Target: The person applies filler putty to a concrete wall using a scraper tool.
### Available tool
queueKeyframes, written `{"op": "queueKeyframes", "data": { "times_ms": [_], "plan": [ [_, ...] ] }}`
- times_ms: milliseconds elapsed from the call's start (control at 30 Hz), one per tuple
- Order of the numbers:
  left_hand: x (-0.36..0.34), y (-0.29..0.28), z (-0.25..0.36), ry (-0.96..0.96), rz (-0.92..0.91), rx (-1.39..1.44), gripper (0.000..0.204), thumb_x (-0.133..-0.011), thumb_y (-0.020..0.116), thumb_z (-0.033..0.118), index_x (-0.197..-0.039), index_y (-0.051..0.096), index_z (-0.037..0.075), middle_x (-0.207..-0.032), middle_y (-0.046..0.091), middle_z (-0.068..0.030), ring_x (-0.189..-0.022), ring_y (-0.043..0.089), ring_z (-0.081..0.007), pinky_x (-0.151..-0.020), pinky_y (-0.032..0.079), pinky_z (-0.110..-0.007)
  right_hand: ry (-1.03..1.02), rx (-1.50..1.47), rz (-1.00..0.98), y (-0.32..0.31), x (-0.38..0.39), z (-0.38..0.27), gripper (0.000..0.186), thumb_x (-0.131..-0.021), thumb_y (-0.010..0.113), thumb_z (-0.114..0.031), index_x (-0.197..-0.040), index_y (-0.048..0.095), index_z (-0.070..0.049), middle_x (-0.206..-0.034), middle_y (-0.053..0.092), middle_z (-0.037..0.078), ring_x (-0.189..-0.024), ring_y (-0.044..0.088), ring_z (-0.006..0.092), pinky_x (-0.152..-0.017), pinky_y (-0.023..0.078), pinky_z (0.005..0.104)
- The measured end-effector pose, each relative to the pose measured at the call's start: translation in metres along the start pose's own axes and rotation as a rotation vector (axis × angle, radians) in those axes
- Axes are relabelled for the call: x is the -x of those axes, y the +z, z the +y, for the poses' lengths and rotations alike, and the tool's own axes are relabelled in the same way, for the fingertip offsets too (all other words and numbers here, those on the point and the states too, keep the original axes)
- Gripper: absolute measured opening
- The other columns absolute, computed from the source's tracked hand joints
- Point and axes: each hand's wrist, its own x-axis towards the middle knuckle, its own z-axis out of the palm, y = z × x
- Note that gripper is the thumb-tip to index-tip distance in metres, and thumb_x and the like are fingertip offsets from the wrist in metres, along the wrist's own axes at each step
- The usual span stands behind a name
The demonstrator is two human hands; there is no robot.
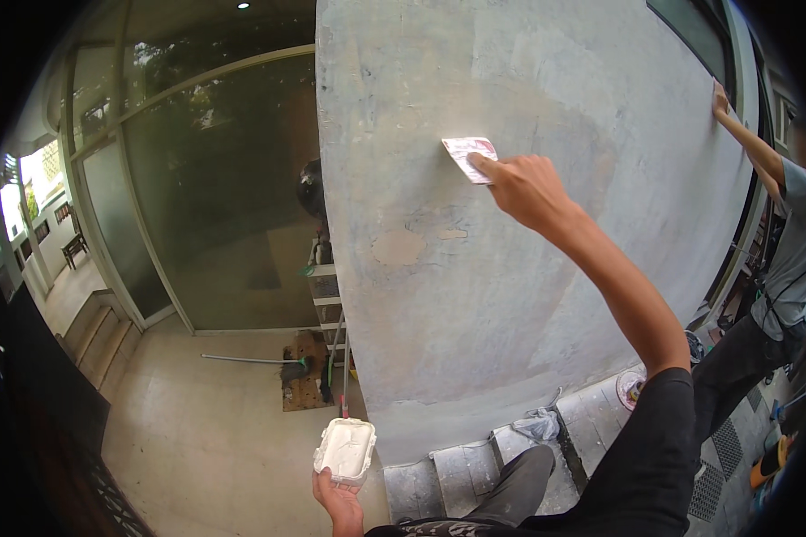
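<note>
Pinching white-and-pink scraper (468, 159) in R hand (533, 192), w/ thumb on near face & other fingers bunched (partly hidden, so can't tell exact grip behind). Held up at upper-mid part of grey wall (555, 277), above & to R of two beige patches (398, 248); can't tell if touching along whole edge. Pointing L, w/ free edge slanting from upper L to lower R; can't be sure of long axis b/c of hand over R end.

Gripping white tub (347, 447) low down in L hand (342, 508), w/ thumb at near L side & rest of fingers mostly out of sight underneath. Facing open side up, w/ white paste inside; long axis approx. straight out from body, leaning slightly R at far end.

Mottled & scuffed across wall, w/ cracks nr patches. To L, dark glass panels (224, 197), stepladder (325, 291) by corner, broom (251, 360) partly over brown board (306, 394) on pale floor (206, 438). Along wall's foot, grey steps (461, 470) w/ crumpled plastic bag (539, 424). Far R, co-worker (786, 242) w/ raised hand at wall's edge.
</note>
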Motion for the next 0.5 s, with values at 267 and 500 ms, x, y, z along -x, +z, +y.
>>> {"op": "queueKeyframes", "data": {
  "times_ms": [267,500],
  "plan": [
    [-0.007,0.007,0.0,-0.019,-0.06,-0.033,0.059,-0.088,0.053,0.035,-0.136,0.041,0.003,-0.134,0.048,-0.0201,-0.117,0.055,-0.0365,-0.086,0.053,-0.051,0.18,0.202,0.394,-0.067,-0.072,0.086,0.028,-0.088,0.06,-0.011,-0.115,0.066,-0.014,-0.07,0.066,0.014,-0.054,0.061,0.029,-0.051,0.049,0.0392],
    [-0.016,0.003,-0.006,-0.028,0.021,0.052,0.064,-0.087,0.054,0.037,-0.138,0.038,0.003,-0.137,0.045,-0.0203,-0.12,0.053,-0.0362,-0.09,0.051,-0.05,0.119,0.112,0.033,0.002,-0.05,0.071,0.043,-0.081,0.057,-0.001,-0.123,0.056,-0.008,-0.061,0.059,0.016,-0.051,0.057,0.0313,-0.048,0.042,0.0435]
  ]
}}
